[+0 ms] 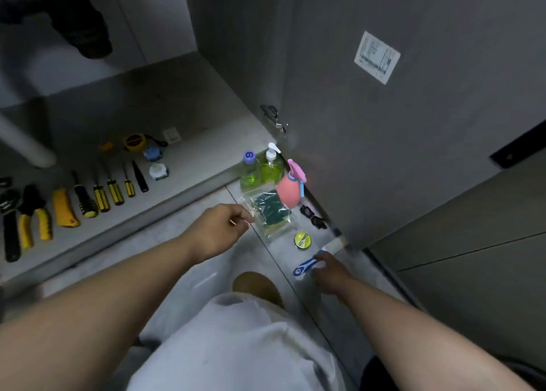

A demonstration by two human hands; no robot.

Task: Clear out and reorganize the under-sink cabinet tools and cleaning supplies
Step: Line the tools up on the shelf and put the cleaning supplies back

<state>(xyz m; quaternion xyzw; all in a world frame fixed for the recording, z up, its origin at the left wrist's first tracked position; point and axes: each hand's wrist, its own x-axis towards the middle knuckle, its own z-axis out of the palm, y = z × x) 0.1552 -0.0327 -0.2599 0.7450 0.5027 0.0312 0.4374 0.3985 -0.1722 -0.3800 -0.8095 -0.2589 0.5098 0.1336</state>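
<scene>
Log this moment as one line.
left hand pinches sponge bag corner | right hand on blue-white tool, grip unclear

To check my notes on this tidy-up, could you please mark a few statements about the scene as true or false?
1. The left hand pinches the clear sponge bag. True.
2. The pink spray bottle lies flat. False: it stands upright on the floor beside the green bottles.
3. The right hand grips the blue-and-white tool. True.
4. The cabinet door is shut. False: it stands open.
</scene>
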